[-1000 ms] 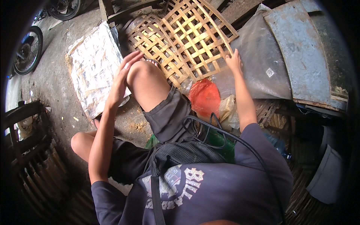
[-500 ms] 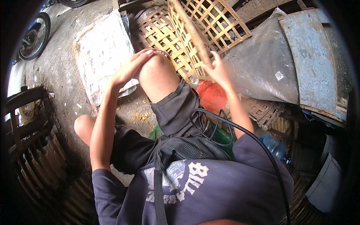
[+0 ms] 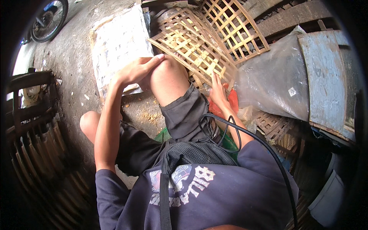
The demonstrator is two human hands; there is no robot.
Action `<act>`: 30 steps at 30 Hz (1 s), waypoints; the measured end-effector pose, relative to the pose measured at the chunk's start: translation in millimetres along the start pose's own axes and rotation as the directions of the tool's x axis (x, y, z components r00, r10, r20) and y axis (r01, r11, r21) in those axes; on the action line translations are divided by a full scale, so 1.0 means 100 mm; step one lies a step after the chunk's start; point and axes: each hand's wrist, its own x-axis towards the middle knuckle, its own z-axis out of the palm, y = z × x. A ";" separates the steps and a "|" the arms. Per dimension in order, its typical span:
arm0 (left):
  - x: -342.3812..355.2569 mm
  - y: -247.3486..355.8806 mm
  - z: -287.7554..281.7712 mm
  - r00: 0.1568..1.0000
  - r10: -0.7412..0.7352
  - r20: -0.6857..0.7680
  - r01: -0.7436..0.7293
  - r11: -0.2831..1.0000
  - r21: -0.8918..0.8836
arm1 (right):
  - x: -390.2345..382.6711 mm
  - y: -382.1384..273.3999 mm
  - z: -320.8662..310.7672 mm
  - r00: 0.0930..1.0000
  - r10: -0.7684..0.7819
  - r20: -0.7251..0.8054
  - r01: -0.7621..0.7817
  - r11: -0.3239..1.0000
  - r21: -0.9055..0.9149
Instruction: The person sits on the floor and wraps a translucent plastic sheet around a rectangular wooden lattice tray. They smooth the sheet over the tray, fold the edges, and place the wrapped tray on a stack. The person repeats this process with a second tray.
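Observation:
My left hand [image 3: 140, 69] rests flat over my raised knee, fingers extended and holding nothing. My right hand [image 3: 219, 94] is at the near right corner of a woven bamboo panel [image 3: 195, 51], its fingers along the slats and its edge in the grip. This lattice panel lies tilted over other woven bamboo pieces beyond my knee. Another bamboo lattice panel [image 3: 235, 30] leans behind it on the right. Just under my right hand is a red plastic bag [image 3: 232, 100], partly hidden by the wrist.
White sheeting [image 3: 120, 50] covers the floor at left. A grey plastic-wrapped bundle [image 3: 274, 76] and a worn blue board [image 3: 322, 76] stand at right. Dark slatted wood [image 3: 38, 153] is at lower left; a motorbike wheel [image 3: 48, 21] is at far left. A black cable [image 3: 268, 153] crosses my right arm.
The bamboo panel, upright on edge before, has tipped down to the left and now lies over the other pieces. My right hand has moved down with its edge. My left hand stays on the knee.

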 end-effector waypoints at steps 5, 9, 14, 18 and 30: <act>-0.07 0.03 -0.02 1.000 -0.010 0.017 0.009 0.999 0.032 | 0.05 0.12 -0.19 0.995 -0.020 0.098 0.026 0.998 -0.062; 0.02 -0.09 -0.01 1.000 0.012 -0.014 -0.010 0.996 0.094 | 0.20 -0.13 -0.59 0.991 -0.135 -0.014 0.134 0.990 -0.047; 0.03 -0.10 0.00 1.000 0.019 -0.017 -0.017 0.995 0.101 | 0.38 -0.60 -1.20 0.993 -0.053 0.102 0.035 0.985 0.169; 0.03 -0.05 0.01 0.999 0.022 -0.034 -0.020 0.999 0.047 | 0.60 0.10 -0.81 0.961 -0.208 -0.184 0.225 0.971 0.079; 0.00 -0.14 0.02 0.996 0.056 -0.069 -0.050 0.996 0.075 | 0.55 -0.07 -0.48 0.971 0.137 0.197 -0.236 0.685 0.690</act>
